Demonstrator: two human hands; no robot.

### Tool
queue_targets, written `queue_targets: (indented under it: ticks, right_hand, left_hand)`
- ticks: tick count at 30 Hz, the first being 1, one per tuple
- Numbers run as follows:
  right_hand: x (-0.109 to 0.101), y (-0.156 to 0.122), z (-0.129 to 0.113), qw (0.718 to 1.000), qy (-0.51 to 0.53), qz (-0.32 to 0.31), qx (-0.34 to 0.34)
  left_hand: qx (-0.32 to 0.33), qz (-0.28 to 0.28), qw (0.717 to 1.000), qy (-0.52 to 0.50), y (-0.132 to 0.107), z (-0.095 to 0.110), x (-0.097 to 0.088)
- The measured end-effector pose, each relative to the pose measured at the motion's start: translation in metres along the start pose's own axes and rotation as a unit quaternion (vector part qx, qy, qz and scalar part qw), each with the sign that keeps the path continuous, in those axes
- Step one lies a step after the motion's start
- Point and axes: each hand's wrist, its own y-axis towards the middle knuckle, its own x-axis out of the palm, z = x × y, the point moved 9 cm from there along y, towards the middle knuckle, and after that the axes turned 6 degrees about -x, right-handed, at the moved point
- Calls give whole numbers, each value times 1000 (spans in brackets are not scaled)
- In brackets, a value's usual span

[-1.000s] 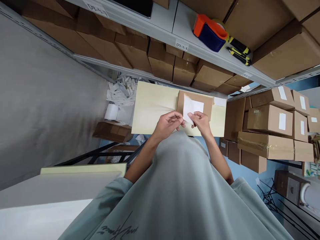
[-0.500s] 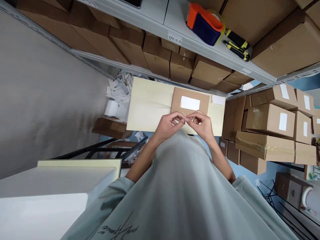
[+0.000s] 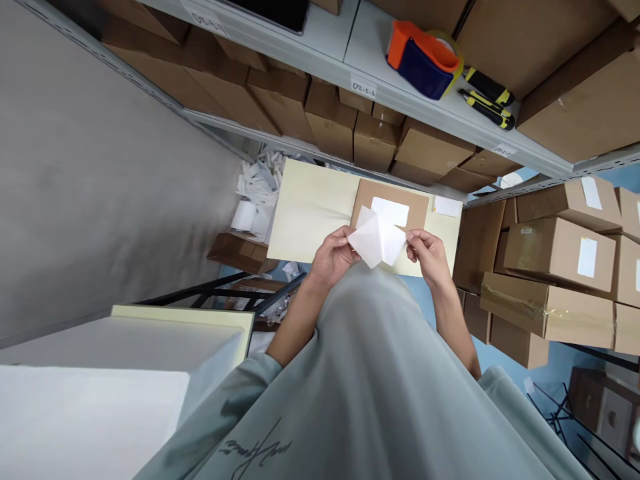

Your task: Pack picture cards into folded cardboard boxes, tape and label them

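My left hand (image 3: 333, 256) and my right hand (image 3: 429, 251) each pinch one side of a white paper sheet (image 3: 377, 239), which is spread open between them above a cream table (image 3: 310, 207). Just beyond the sheet lies a flat brown cardboard box (image 3: 417, 207) with a white label (image 3: 391, 211) stuck on its top. A small white slip (image 3: 447, 206) lies on the table to the right of the box.
Grey shelving (image 3: 320, 40) runs across the top with brown cartons, an orange-and-blue tape dispenser (image 3: 423, 58) and a yellow-black utility knife (image 3: 487, 100). Labelled cartons (image 3: 560, 257) are stacked at right. White paper scraps and a roll (image 3: 253, 200) lie on the floor at left.
One second ago the hands held a white sheet over the box. Half a second ago they pinched it edge-on close together. Now the hands have parted and the sheet is spread open.
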Motion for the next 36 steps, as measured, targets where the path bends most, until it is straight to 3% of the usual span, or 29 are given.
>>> queue_targets:
  ticks: [4, 7, 9, 12, 15, 18, 20, 23, 27, 31, 33, 34, 36]
  right_hand:
    - [-3, -2, 0, 999, 31, 29, 17]
    - [3, -6, 2, 998, 44, 28, 45]
    - [9, -10, 4, 996, 56, 31, 63]
    - [18, -15, 6, 993, 74, 51, 76]
    - [32, -20, 5, 991, 81, 74, 72]
    - [52, -26, 3, 991, 77, 81, 70]
    - [66, -32, 2, 992, 72, 77, 75]
    - [80, -41, 0, 991, 73, 85, 79]
    - [87, -54, -3, 990, 68, 103, 70]
    - [91, -61, -4, 988, 63, 130, 56]
    - [91, -61, -4, 985, 58, 154, 45]
    - [90, -59, -5, 983, 49, 171, 37]
    - [87, -55, -10, 978, 9, 207, 14]
  left_hand:
    - [-12, 50, 998, -35, -5, 4, -42]
    - [-33, 71, 988, -134, -9, 8, -80]
    - [-32, 102, 968, -229, -10, 17, -114]
    - [13, 192, 934, -300, -7, 40, -186]
    - [95, 273, 921, -260, 4, 77, -264]
    - [155, 327, 919, -153, 24, 117, -330]
    - [165, 356, 916, -80, 42, 140, -364]
    - [166, 366, 915, 18, 77, 179, -398]
    - [157, 374, 887, 222, 123, 241, -421]
    - [178, 393, 834, 344, 145, 285, -414]
    - [202, 387, 821, 369, 143, 282, -385]
    - [211, 363, 827, 374, 141, 272, -363]
    - [213, 271, 868, 357, 132, 231, -305]
